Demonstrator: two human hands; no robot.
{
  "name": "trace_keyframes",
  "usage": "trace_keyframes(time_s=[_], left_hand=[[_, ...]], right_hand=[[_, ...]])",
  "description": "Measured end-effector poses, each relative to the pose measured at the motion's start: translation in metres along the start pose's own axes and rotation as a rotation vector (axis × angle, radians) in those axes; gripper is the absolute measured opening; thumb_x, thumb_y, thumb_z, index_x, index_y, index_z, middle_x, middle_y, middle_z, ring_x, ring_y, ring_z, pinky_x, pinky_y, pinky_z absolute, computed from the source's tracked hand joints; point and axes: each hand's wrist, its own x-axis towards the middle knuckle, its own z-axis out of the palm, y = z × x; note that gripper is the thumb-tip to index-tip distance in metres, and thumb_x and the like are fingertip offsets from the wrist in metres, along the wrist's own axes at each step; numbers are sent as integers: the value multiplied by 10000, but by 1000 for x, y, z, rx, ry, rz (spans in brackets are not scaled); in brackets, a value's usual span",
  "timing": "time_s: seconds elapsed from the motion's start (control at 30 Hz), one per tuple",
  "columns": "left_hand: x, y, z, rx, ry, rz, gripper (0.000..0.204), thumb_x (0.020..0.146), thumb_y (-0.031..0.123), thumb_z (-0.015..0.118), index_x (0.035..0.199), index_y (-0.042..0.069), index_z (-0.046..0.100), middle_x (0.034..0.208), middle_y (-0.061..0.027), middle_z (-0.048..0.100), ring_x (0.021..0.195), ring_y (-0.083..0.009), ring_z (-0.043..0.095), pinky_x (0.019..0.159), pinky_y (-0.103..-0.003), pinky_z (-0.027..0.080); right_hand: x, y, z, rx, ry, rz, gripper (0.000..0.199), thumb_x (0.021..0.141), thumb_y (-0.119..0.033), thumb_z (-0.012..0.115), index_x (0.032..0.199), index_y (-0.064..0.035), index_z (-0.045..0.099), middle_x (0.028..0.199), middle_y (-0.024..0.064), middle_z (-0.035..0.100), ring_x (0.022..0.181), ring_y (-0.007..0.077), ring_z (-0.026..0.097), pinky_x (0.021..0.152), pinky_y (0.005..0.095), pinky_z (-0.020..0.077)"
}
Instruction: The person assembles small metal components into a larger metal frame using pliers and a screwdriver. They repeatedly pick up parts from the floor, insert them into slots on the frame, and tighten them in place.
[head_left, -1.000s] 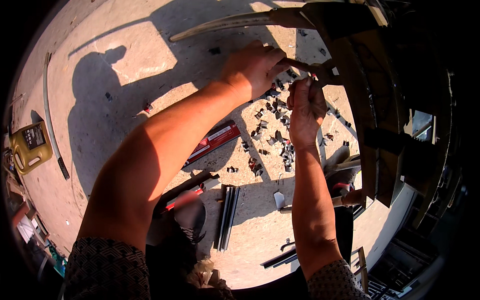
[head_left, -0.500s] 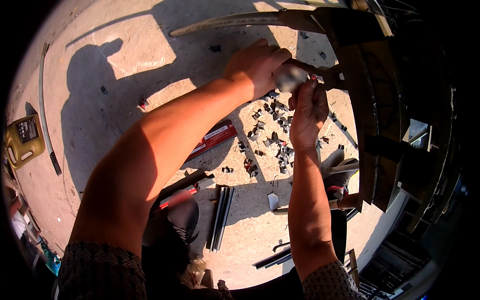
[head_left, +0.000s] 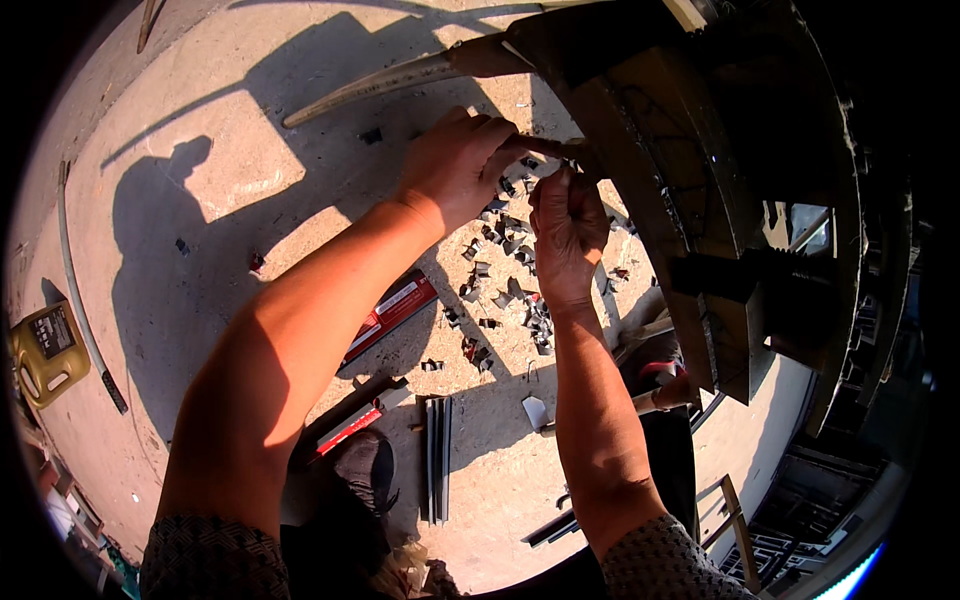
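My left hand (head_left: 455, 168) is curled round the end of a dark bar (head_left: 540, 146) that sticks out from a large dark metal frame (head_left: 660, 190). Just to its right and a little nearer, my right hand (head_left: 570, 225) is closed in a pinch, fingertips up against the bar near the frame. Whatever lies between those fingertips is too small and shaded to name. On the ground below both hands are many small bent black pieces (head_left: 512, 240), a few with red on them.
A long red box (head_left: 392, 315) lies under my left forearm, with another red box (head_left: 350, 425) by my shoe (head_left: 362, 465). Dark metal strips (head_left: 437, 460) lie nearer. A gold jug (head_left: 50, 355) stands far left beside a thin rod (head_left: 80, 290). A pale curved pole (head_left: 370, 88) reaches across the top.
The whole view has shifted, so the frame and both hands sit further left in the picture. My left hand stays on the bar, and my right hand keeps its pinch beside it.
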Motion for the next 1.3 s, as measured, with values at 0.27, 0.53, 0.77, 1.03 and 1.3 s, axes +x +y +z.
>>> trace_keyframes(time_s=[0.27, 0.53, 0.77, 1.03, 1.3], left_hand=[[8, 16, -3, -2, -25, 35, 95, 915, 162, 665, 982, 98, 685, 875, -97, 683, 830, -345, 603, 730, -471, 506], [12, 19, 2, -14, 26, 33, 118, 948, 224, 634, 955, 119, 688, 872, -110, 676, 868, -355, 608, 749, -476, 512], [21, 23, 8, -33, 92, 81, 69, 900, 146, 629, 917, 81, 642, 902, -140, 675, 873, -385, 602, 736, -486, 508], [19, 21, 12, -119, 126, 96, 127, 828, 2, 642, 938, 51, 682, 1001, -178, 678, 938, -410, 626, 810, -469, 525], [24, 19, 12, -82, 108, 119, 153, 830, 35, 639, 981, 42, 659, 1000, -166, 674, 945, -419, 602, 824, -491, 514]], right_hand=[[7, 22, -16, -139, 40, -174, 157, 1025, -169, 638, 1105, -35, 657, 972, 14, 626, 923, 96, 550, 836, 247, 457], [12, 31, -33, -244, 4, -227, 356, 1032, -151, 599, 1365, -29, 578, 1371, 110, 609, 1234, 201, 593, 1041, 333, 483], [9, 65, -37, -1814, 371, -799, 471, 1106, -291, 354, 1542, -113, 369, 1551, 89, 423, 1390, 209, 447, 1127, 409, 417], [9, 60, -38, -1633, 252, -784, 414, 975, -302, 590, 1314, -71, 636, 1325, 125, 637, 1172, 301, 638, 955, 420, 511], [12, 79, -42, -1774, 266, -817, 473, 910, -319, 679, 1304, -59, 636, 1281, 160, 652, 1194, 346, 604, 1022, 436, 451]])
